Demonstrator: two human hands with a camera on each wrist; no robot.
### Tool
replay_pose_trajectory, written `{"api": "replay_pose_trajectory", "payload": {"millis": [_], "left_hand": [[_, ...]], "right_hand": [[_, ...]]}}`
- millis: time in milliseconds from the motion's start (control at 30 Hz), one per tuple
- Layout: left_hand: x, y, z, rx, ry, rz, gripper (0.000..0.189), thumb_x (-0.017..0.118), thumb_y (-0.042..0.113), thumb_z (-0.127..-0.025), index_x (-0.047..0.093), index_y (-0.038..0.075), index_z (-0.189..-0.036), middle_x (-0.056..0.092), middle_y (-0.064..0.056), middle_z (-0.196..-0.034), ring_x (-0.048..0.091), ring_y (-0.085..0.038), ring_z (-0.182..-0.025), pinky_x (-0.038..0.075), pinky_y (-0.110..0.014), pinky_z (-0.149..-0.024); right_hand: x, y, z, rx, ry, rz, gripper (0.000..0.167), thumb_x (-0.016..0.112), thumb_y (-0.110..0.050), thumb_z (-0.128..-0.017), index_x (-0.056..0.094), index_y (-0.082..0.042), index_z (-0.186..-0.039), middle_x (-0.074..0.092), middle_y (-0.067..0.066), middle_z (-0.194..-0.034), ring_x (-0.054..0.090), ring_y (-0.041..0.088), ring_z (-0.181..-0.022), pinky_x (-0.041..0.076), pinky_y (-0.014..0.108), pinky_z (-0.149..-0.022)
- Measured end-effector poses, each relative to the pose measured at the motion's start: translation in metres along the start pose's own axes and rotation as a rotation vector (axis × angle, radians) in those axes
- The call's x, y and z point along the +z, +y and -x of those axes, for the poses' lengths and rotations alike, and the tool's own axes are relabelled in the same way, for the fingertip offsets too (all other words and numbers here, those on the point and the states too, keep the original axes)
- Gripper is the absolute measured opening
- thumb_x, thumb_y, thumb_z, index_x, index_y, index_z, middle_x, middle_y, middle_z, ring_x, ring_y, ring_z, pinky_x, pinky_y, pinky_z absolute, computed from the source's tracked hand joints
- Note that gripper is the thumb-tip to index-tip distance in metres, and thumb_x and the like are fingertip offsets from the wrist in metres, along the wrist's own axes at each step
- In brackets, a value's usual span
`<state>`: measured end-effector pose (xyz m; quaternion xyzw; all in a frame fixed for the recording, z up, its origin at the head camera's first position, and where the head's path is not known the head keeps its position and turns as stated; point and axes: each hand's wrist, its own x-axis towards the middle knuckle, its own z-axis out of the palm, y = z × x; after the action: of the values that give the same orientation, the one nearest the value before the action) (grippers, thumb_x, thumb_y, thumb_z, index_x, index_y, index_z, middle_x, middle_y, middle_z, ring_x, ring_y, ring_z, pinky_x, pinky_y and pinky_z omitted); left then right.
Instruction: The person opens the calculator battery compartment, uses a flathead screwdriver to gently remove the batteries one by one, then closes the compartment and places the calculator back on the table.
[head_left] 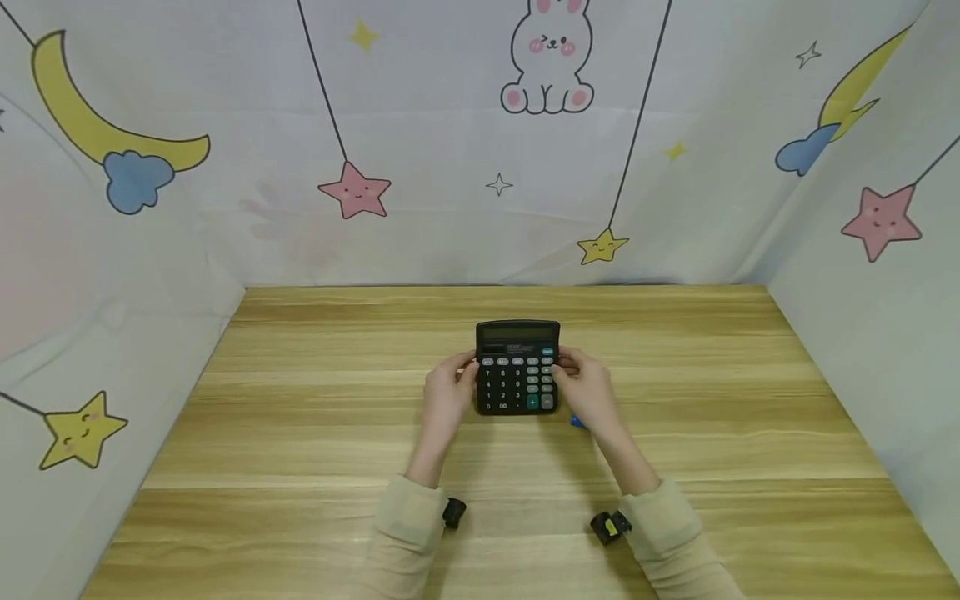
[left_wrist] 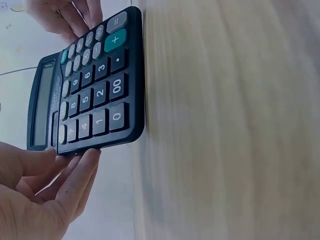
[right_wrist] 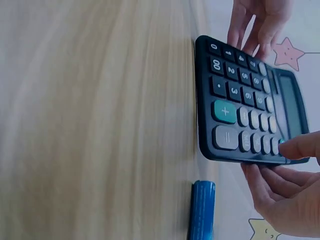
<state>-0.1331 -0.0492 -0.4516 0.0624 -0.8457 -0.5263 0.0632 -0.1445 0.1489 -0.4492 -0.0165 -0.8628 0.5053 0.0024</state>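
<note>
A black desk calculator (head_left: 517, 387) is held up by both hands near the middle of the table, its keys facing the person. My left hand (head_left: 447, 388) grips its left edge, thumb in front and fingers behind. On the opposite edge, my right hand (head_left: 588, 390) pinches it with the thumb over the front by the grey keys. The calculator (right_wrist: 235, 100) tilts back, with its lower edge close to the tabletop in the right wrist view. Beside it, near my right hand (right_wrist: 290, 195), lies a small blue cylinder (right_wrist: 202, 212) that looks like a battery, partly hidden in the head view.
The wood-grain table (head_left: 300, 433) reaches back to a white cloth (head_left: 435, 233) printed with stars, moons and a rabbit. More of this cloth hangs along both sides. Black wrist cameras (head_left: 454, 512) sit at the cuffs of the light sleeves (head_left: 408, 517).
</note>
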Motion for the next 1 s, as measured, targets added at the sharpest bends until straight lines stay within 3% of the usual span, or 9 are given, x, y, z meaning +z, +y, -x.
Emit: {"api": "replay_pose_trajectory", "payload": {"millis": [333, 633, 1000], "left_hand": [[0.002, 0.002, -0.002, -0.015, -0.029, -0.010, 0.040, 0.046, -0.009, -0.089, 0.060, -0.003, -0.126, 0.065, -0.021, -0.114, 0.064, -0.030, -0.097, 0.053, -0.041, -0.086], [0.007, 0.001, -0.002, -0.102, -0.090, 0.124, 0.055, 0.041, -0.015, -0.081, 0.050, -0.005, -0.135, 0.057, -0.024, -0.122, 0.064, -0.036, -0.105, 0.055, -0.039, -0.083], [0.011, -0.002, -0.004, -0.148, -0.116, 0.183, 0.057, 0.040, -0.016, -0.079, 0.047, -0.009, -0.135, 0.058, -0.027, -0.127, 0.063, -0.037, -0.108, 0.056, -0.040, -0.081]], "right_hand": [[0.008, 0.003, -0.001, 0.119, -0.099, -0.233, 0.056, 0.054, -0.007, -0.093, 0.037, 0.003, -0.145, 0.046, 0.023, -0.144, 0.046, 0.036, -0.132, 0.037, 0.044, -0.110], [0.013, -0.003, 0.002, 0.207, -0.140, -0.291, 0.071, 0.057, -0.015, -0.092, 0.022, 0.000, -0.151, 0.038, 0.022, -0.149, 0.043, 0.035, -0.135, 0.041, 0.045, -0.107], [0.015, -0.004, 0.002, 0.272, -0.160, -0.349, 0.075, 0.058, -0.018, -0.091, 0.019, 0.000, -0.152, 0.027, 0.020, -0.156, 0.031, 0.030, -0.144, 0.027, 0.040, -0.116]]}}
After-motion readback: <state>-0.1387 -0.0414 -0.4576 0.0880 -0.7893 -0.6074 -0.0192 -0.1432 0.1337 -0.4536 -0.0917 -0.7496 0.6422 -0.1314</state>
